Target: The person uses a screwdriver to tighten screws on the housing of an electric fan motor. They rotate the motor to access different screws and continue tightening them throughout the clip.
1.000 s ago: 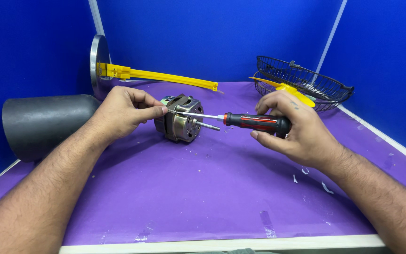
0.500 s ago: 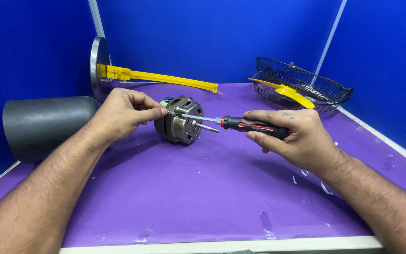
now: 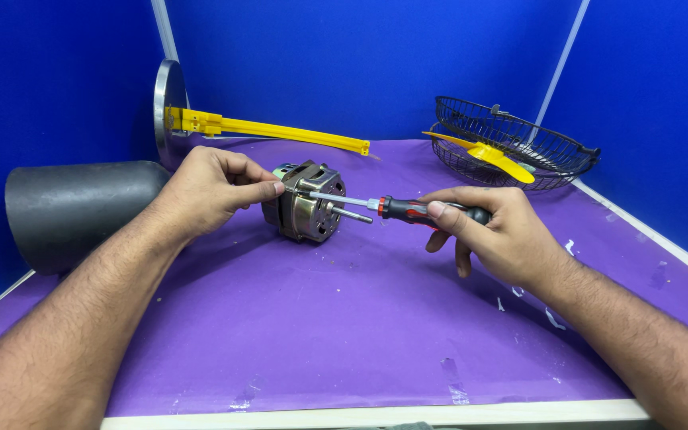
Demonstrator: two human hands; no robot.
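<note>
A small metal electric motor [image 3: 309, 204] with a shaft pointing right lies on the purple table [image 3: 344, 318]. My left hand [image 3: 210, 189] grips its top left side and steadies it. My right hand [image 3: 494, 231] holds a red and black screwdriver [image 3: 408, 209] by the handle. The screwdriver's metal tip rests against the upper front face of the motor, just above the shaft.
A dark grey cylinder [image 3: 81, 209] lies at the left. Behind it, a round metal base with a yellow arm [image 3: 256, 127] lies on its side. At the back right sits a black wire fan guard [image 3: 511, 143] with a yellow blade [image 3: 497, 154] inside.
My right hand has shifted its fingers along the screwdriver handle, as if turning it. The tip stays on the motor. My left hand has not moved.
</note>
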